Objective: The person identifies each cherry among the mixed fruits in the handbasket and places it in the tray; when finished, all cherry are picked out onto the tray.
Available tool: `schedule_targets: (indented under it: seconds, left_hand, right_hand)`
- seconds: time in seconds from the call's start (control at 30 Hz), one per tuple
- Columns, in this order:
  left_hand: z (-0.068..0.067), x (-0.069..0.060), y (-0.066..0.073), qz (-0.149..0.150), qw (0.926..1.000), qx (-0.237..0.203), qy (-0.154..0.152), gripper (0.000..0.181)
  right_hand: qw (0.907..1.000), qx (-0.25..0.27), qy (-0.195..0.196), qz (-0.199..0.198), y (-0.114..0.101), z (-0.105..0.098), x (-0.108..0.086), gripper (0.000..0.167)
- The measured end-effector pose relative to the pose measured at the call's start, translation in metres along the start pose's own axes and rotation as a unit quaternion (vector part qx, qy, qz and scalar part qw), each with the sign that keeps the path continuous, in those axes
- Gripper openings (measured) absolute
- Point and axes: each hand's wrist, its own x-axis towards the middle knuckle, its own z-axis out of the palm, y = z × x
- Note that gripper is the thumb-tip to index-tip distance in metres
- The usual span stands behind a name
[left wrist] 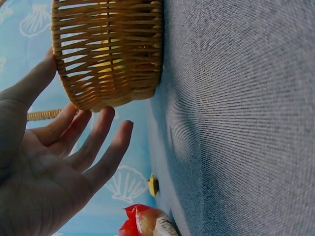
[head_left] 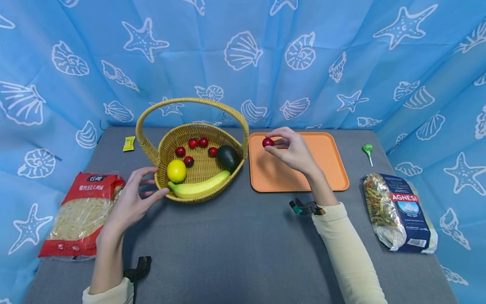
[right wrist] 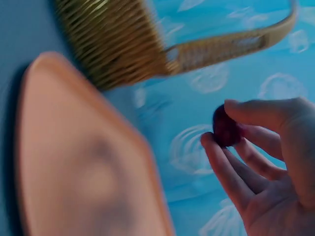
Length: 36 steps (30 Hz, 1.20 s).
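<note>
My right hand (head_left: 294, 152) pinches a dark red cherry (head_left: 268, 142) between thumb and fingertips, above the left part of an orange tray (head_left: 303, 183). In the right wrist view the cherry (right wrist: 225, 127) is held clear of the tray (right wrist: 64, 162). With fingers spread and fairly straight, my left hand (head_left: 133, 198) touches the left end of a wicker basket (head_left: 190, 199); the thumb meets its rim in the left wrist view. Inside the basket lie several cherries (head_left: 193, 143), a yellow lemon-like fruit (head_left: 176, 171), a banana (head_left: 201, 186) and a dark avocado (head_left: 228, 158).
The basket's tall handle (head_left: 190, 100) arches above it. A red pasta bag (head_left: 81, 215) lies at left, beneath a small yellow packet (head_left: 129, 143). At right are a green lollipop (head_left: 367, 149) and a blue AGNESI pasta bag (head_left: 400, 213). A blue curtain (head_left: 265, 88) hangs behind.
</note>
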Motion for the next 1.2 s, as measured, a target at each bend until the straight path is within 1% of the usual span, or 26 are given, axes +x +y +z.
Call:
schedule_targets:
  seconds: [0.13, 0.27, 0.4, 0.53, 0.6, 0.73, 0.93, 1.1, 1.2]
  left_hand:
    - [0.0, 0.0, -0.001, 0.001, 1.0, 0.001, 0.001, 0.075]
    - [0.001, 0.0, -0.003, 0.008, 1.0, 0.002, 0.002, 0.074]
    - [0.0, 0.0, -0.004, 0.009, 1.0, 0.002, 0.001, 0.074]
    - [-0.001, 0.0, -0.004, 0.006, 1.0, 0.002, 0.0, 0.074]
    - [-0.001, 0.0, -0.004, 0.005, 1.0, 0.003, -0.001, 0.075]
    - [0.0, 0.0, -0.003, 0.003, 1.0, 0.005, 0.0, 0.075]
    - [0.0, -0.001, -0.003, -0.001, 1.0, 0.003, -0.001, 0.076]
    - [-0.001, 0.0, -0.003, -0.004, 1.0, -0.001, -0.006, 0.076]
    - [-0.001, 0.0, -0.003, -0.002, 0.9999, -0.006, -0.008, 0.075]
  right_hand:
    - [0.9995, -0.011, 0.013, 0.026, 0.022, 0.011, 0.015, 0.036]
    - [0.9986, -0.031, 0.005, 0.042, 0.038, 0.021, 0.028, 0.035]
    - [0.9956, -0.073, -0.035, 0.049, 0.048, 0.027, 0.039, 0.034]
    - [0.9901, -0.113, -0.075, 0.038, 0.05, 0.031, 0.045, 0.035]
    - [0.9883, -0.12, -0.088, 0.034, 0.051, 0.032, 0.047, 0.036]
    - [0.9873, -0.118, -0.102, 0.032, 0.05, 0.033, 0.048, 0.037]
    - [0.9881, -0.105, -0.105, 0.039, 0.05, 0.033, 0.05, 0.041]
    - [0.9907, -0.088, -0.089, 0.054, 0.047, 0.03, 0.046, 0.043]
    - [0.9949, -0.053, -0.066, 0.055, 0.039, 0.026, 0.04, 0.043]
